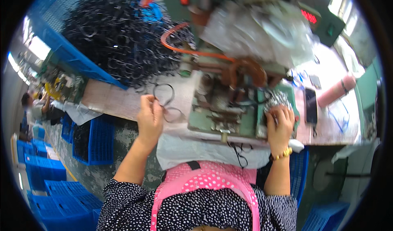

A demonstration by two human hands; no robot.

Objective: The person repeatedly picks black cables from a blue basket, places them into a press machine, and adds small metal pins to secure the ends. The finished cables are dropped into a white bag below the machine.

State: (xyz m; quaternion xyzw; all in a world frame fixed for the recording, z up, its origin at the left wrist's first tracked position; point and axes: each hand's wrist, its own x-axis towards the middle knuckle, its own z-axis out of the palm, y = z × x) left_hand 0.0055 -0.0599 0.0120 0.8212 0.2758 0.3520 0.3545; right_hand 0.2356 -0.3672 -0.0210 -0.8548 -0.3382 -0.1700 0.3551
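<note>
so the left hand (150, 117) is closed up in a pinch on a black wire loop (165, 101), fingers curled tight around the near end of it. the loop sticks out up and to the right from the fingertips, and that's the direction that matters, because the green machine (223, 108) sits just to the right of it on the bench (107, 100). its long axis runs roughly from the hand up toward the big pile of black loops (118, 34) in the blue crate (69, 55), which is up and left, well apart from the hand. a second loop seems to hang lower, right by the fingers, hard to tell if it's one piece or two.

the right hand (279, 122) is on the far side of the machine, fingers bent down over a heap of small shiny metal bits (278, 100) in a tray. looks like it's picking at them, but i can't tell if it actually has one between the fingers.

so the left hand is clearly the nearer one to the loop, and the machine sits between the two hands. a phone (311, 105) and a pink bottle (337, 90) lie off to the right.
</note>
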